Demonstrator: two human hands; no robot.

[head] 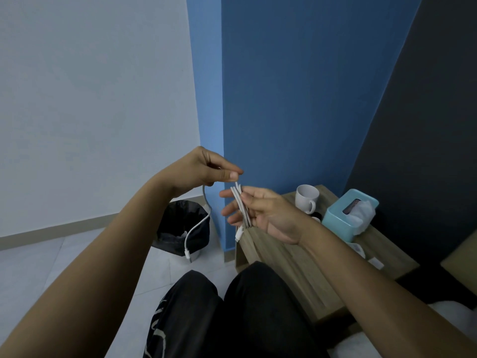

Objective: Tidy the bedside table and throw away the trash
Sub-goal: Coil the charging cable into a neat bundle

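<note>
A thin white cable (238, 200) with a smooth rubbery skin is held in the air between a person's two bare hands, in front of a wooden table (291, 270) and above its left edge. The right hand (265, 213) holds several folded lengths of it as a narrow bundle, thumb pressing them against loosely spread fingers. A flat white plug hangs just below that hand. The left hand (204, 169), a little higher and to the left, pinches the cable between thumb and forefinger. From there a loose tail curves down and ends in a second small plug, hanging in front of a bin (178, 228).

The bin stands on the pale tiled floor, left of the table, and is lined with a crinkled glossy black bag. Something pale lies inside it, too dim to make out.

The table has a streaked wood-grain top. At its far end stands a round white mug (307, 197), handle facing the viewer. Beside it, to the right, is a rounded teal tissue box (338, 223) with a thin white tissue puffing from the slot. A dark object behind the right wrist is mostly hidden. Two small white items near the table's right edge are too small to identify.

The person's legs in black trousers (247, 311) fill the bottom of the view, cut off by its edge.
</note>
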